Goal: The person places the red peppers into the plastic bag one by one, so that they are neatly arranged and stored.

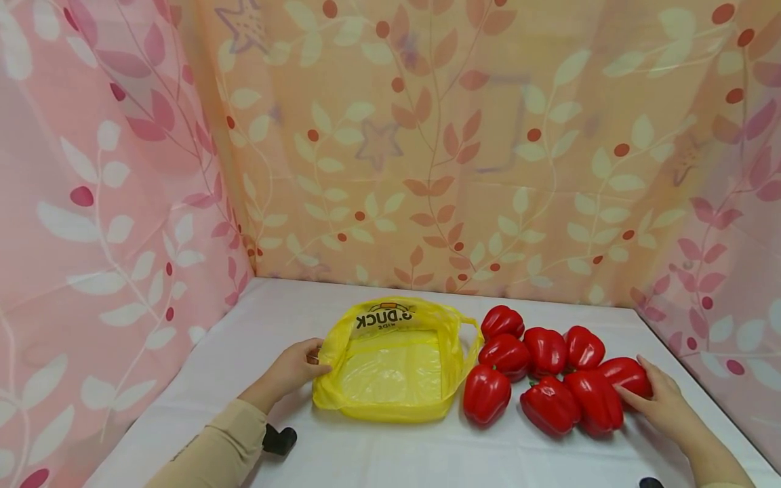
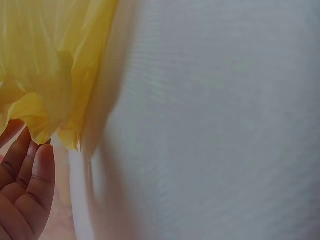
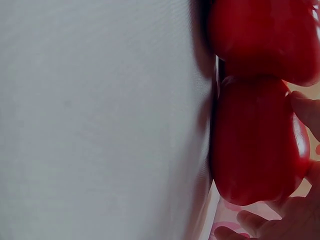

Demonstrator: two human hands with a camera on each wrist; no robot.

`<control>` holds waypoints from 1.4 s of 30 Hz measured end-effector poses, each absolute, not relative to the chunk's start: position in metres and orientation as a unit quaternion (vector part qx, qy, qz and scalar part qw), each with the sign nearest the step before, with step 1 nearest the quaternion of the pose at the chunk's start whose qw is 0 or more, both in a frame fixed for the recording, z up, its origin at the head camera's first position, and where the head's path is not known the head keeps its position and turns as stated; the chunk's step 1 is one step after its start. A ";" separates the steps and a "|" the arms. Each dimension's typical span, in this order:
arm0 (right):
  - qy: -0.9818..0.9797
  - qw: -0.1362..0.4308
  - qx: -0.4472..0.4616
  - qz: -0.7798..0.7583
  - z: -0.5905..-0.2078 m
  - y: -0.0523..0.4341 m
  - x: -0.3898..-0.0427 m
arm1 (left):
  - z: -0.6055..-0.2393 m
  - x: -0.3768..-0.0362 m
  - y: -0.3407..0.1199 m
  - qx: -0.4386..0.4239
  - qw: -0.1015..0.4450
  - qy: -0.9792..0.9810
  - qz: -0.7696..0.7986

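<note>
A yellow plastic bag [image 1: 390, 407] lies on the table with its mouth spread wide and printed lettering on its inner far side. My left hand [image 1: 305, 366] pinches the bag's left edge between thumb and fingers. In the left wrist view, the fingertips meet the crumpled rim of the bag [image 2: 55, 75]. At the right end of a cluster of red bell peppers [image 1: 546, 351], my right hand [image 1: 662, 400] grips the outermost bell pepper [image 1: 625, 376], thumb on the near side and fingers on the far side. The right wrist view shows this pepper [image 3: 257, 145] against its neighbour.
The white tabletop [image 1: 378, 454] is bounded by a floral cloth backdrop [image 1: 390, 203] at the back and both sides. One bag handle [image 1: 472, 346] stands out toward the peppers. A black object [image 1: 279, 440] shows beneath my left wrist.
</note>
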State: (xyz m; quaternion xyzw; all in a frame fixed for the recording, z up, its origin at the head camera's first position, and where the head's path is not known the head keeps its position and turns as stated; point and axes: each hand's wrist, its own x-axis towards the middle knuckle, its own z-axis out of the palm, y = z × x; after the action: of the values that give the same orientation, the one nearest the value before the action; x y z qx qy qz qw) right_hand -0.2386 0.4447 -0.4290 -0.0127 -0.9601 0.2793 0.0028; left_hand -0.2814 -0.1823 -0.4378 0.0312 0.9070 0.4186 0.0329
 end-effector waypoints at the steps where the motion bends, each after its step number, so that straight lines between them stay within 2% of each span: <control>1: -0.960 0.002 -0.012 0.280 -0.428 0.445 -0.239 | -0.438 -0.282 -0.182 0.032 0.032 0.907 0.419; 19: -0.964 -0.009 -0.011 0.265 -0.419 0.451 -0.238 | -0.436 -0.281 -0.180 0.032 0.047 0.910 0.410; 26: -0.969 0.012 0.004 0.247 -0.420 0.452 -0.236 | -0.435 -0.280 -0.179 0.039 0.041 0.910 0.411; 36: -0.951 -0.041 -0.022 0.307 -0.419 0.455 -0.240 | -0.436 -0.280 -0.178 0.035 0.046 0.905 0.422; 42: -0.941 -0.046 -0.024 0.334 -0.419 0.456 -0.240 | -0.438 -0.281 -0.178 0.040 0.048 0.901 0.429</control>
State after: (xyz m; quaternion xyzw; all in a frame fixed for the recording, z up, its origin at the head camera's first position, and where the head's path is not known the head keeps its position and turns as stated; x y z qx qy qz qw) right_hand -0.2398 0.4558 -0.4186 -0.0243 -0.9410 0.3344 -0.0463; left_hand -0.2813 -0.1785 -0.4378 0.0405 0.9013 0.4286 0.0477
